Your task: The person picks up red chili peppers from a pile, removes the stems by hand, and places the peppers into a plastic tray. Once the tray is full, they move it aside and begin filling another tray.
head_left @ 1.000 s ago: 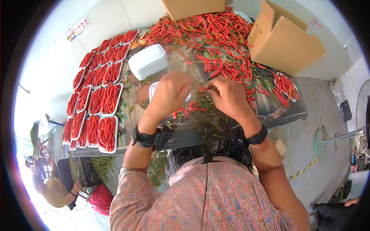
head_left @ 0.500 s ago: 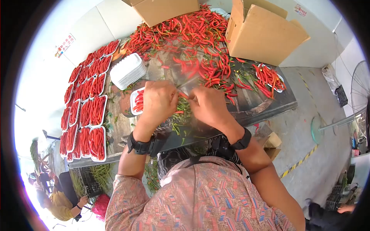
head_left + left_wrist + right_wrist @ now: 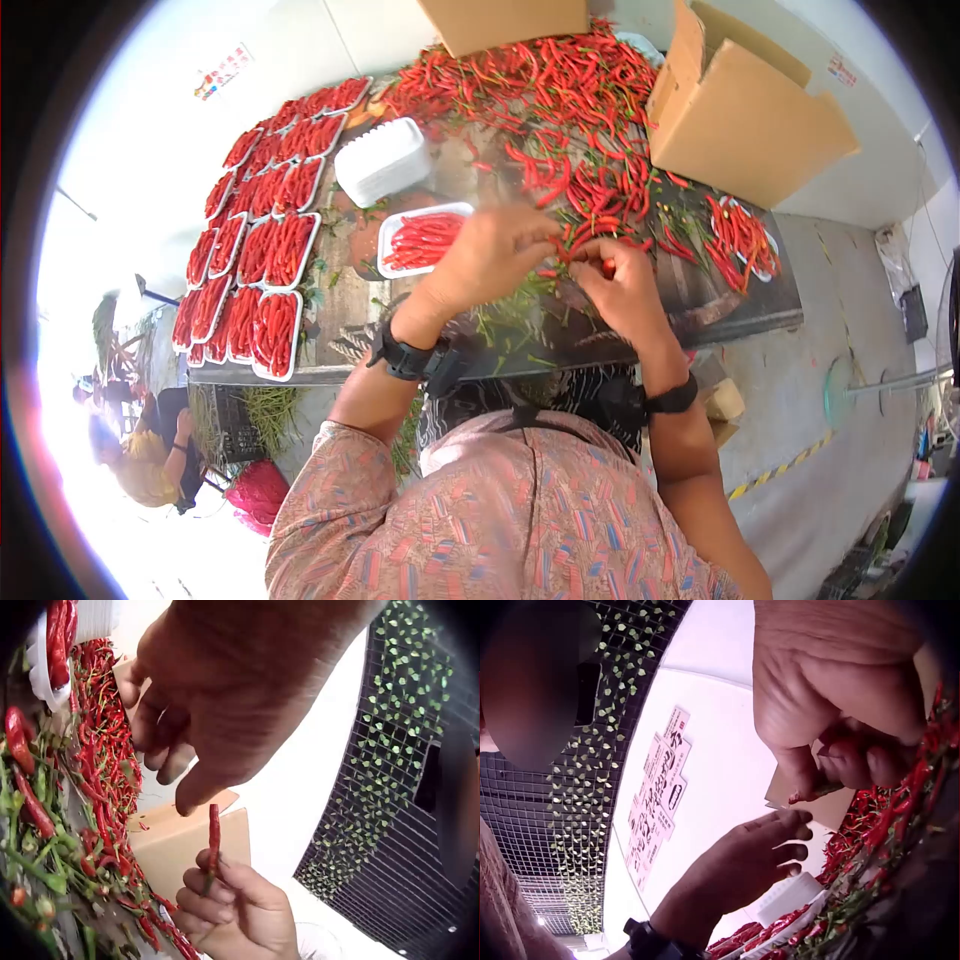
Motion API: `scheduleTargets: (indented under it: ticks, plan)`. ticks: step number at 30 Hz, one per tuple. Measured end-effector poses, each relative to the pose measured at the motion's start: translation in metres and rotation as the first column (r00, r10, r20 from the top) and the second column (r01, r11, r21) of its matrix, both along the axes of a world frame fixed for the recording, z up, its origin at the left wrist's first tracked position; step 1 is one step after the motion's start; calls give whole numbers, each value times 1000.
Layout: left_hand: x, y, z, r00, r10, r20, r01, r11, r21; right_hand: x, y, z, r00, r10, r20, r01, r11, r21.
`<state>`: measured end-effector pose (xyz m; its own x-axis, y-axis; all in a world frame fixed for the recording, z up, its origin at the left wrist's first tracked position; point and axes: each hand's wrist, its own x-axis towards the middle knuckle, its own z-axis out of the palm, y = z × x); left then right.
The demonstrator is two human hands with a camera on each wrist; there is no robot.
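My right hand (image 3: 625, 290) pinches a red chili pepper (image 3: 214, 829) between thumb and fingers, its tip pointing up in the left wrist view. Just to the left, my left hand (image 3: 490, 258) hovers with loosely bent fingers and nothing visible in them; in the right wrist view this left hand (image 3: 739, 859) shows its fingers apart from the pepper. A white foam tray (image 3: 385, 262) partly filled with red chilies (image 3: 428, 238) sits left of the left hand, which covers its right edge. Loose green stems (image 3: 520, 325) lie under the hands.
A large heap of chilies (image 3: 540, 80) covers the back of the table. Filled trays (image 3: 280, 245) stand in rows at left, beside a stack of white trays (image 3: 380, 165). One cardboard box (image 3: 750, 120) stands at back right, near another chili tray (image 3: 745, 240).
The hands were close together with a chili between them half a second ago; now they are apart, the pepper in the right hand. The head view has shifted, and more of the part-filled tray shows.
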<state>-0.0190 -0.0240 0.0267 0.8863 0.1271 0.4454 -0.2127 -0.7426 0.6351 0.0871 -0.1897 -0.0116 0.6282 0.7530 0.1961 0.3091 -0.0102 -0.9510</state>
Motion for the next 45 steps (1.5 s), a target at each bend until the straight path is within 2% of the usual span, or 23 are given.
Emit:
scheduleTargets:
  ticks: [3, 5, 7, 8, 9, 12, 13, 15, 16, 17, 19, 20, 21, 23, 25, 27, 28, 30, 31, 32, 34, 41, 45]
  plan:
    - [-1, 3, 4, 998, -51, 34, 46, 991, 128, -3, 2, 1, 994, -30, 100, 28, 999, 22]
    - [-4, 2, 31, 999, -16, 52, 7, 986, 168, 3, 5, -11, 990, -142, 1, 142, 988, 58]
    - [-4, 3, 58, 938, 90, 336, -178, 954, 241, 11, 8, -29, 987, -163, 3, 162, 982, 97]
    - [-7, 4, 77, 911, 135, 390, -257, 925, 281, 13, 8, -37, 982, -190, -19, 191, 976, 104]
    - [-8, 2, 96, 834, 173, 525, -322, 924, 208, 13, 8, -41, 983, -186, -7, 185, 976, 118]
    - [-7, 9, 151, 541, 71, 838, -582, 751, 312, 9, 6, -45, 980, -188, -61, 191, 980, 59]
    - [0, 18, 168, 396, -62, 916, -651, 685, 328, 11, 5, -47, 981, -187, -53, 191, 979, 69]
    - [20, 39, 204, 166, -226, 960, -793, 549, 266, 13, 5, -53, 989, -145, 14, 144, 987, 72]
    - [36, 53, 220, 139, -212, 967, -816, 529, 233, 9, 5, -48, 986, -163, 23, 160, 982, 104]
    - [60, 77, 238, 139, -208, 968, -845, 484, 225, 5, 6, -44, 986, -164, 22, 161, 981, 110]
    - [110, 134, 236, 328, 290, 899, -939, 205, 276, -2, 3, -39, 986, -162, 48, 157, 984, 87]
    - [115, 139, 232, 417, 561, 715, -909, 236, 345, -2, 1, -38, 986, -164, 0, 164, 986, 23]
    - [115, 134, 227, 423, 557, 715, -906, 241, 348, 2, 1, -40, 985, -170, -3, 170, 985, 24]
    - [110, 115, 204, 574, 527, 627, -808, 490, 327, 5, 1, -53, 975, -212, 71, 202, 970, 132]
    - [105, 97, 173, 645, 480, 594, -745, 568, 350, 6, -1, -47, 972, -212, 103, 207, 976, 62]
    - [95, 70, 150, 831, 449, 329, -549, 757, 355, 4, -2, -39, 976, -209, 54, 210, 978, -9]
    - [92, 60, 139, 868, 439, 232, -497, 782, 377, 5, 0, -44, 978, -205, 31, 206, 978, -36]
    - [90, 46, 111, 907, 402, 128, -419, 825, 378, 9, 3, -52, 984, -179, 28, 171, 969, 177]
    - [90, 40, 99, 934, 353, 58, -348, 858, 378, 10, 2, -54, 984, -176, 23, 170, 971, 167]
    - [92, 35, 86, 934, 355, 53, -348, 859, 375, 11, 2, -54, 987, -158, -36, 162, 973, 163]
    - [96, 31, 55, 914, 372, -159, -256, 836, 485, 9, 2, -51, 985, -148, -91, 162, 971, 174]
    - [109, 36, -41, 847, 461, -265, -239, 776, 584, 11, 2, -59, 987, -117, -110, 138, 968, 210]
    - [105, 38, -52, 820, 465, -335, -214, 791, 573, 11, 2, -59, 988, -126, -92, 142, 969, 202]
